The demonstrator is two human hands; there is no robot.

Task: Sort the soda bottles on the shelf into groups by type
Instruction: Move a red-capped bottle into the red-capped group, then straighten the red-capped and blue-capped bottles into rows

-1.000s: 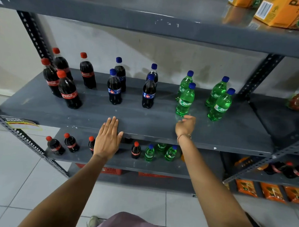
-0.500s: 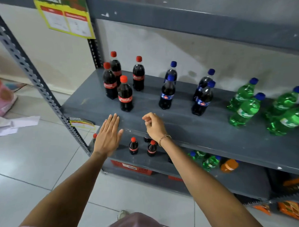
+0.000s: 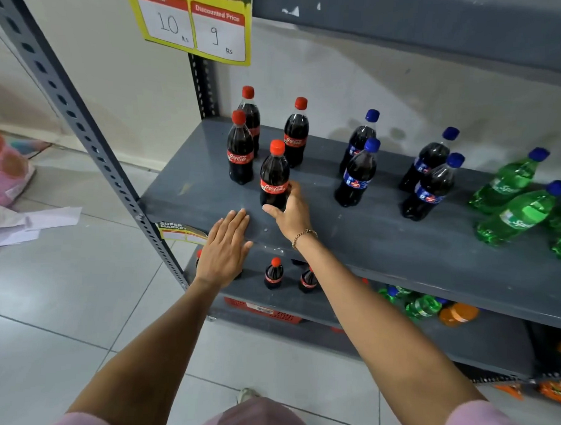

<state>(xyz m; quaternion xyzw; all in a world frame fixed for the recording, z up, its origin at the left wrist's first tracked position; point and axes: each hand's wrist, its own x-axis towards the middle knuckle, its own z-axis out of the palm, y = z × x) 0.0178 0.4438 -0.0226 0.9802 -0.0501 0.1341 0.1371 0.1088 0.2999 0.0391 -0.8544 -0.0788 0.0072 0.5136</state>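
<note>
The fingers (image 3: 291,188) of the right hand (image 3: 291,211) curl around the lower body of the front Coca-Cola bottle (image 3: 274,176), thumb on its near left side, the rest on its right side, so the hand is clamped on it. That bottle stands upright on the shelf (image 3: 384,236), near the front edge and toward the left end. A thin bracelet (image 3: 303,235) circles the right wrist.

The left hand (image 3: 225,247) lies flat, palm down, on the front edge of the shelf just left of the right hand; its fingers (image 3: 237,221) are straight and close together, gripping nothing.

Behind the held bottle three more Coca-Cola bottles (image 3: 240,149) with red caps stand upright near the back left corner. To their right, about mid-shelf, four dark bottles with blue caps (image 3: 358,174) stand in two pairs. Farther toward the right end stand the green Sprite bottles (image 3: 520,213), blurred at the picture's edge.

On the lower shelf (image 3: 332,311) small red-capped cola bottles (image 3: 273,274) stand at the left, with green bottles and an orange one farther right. A yellow price sign (image 3: 197,22) hangs from the shelf above, reading 10 and 9.
</note>
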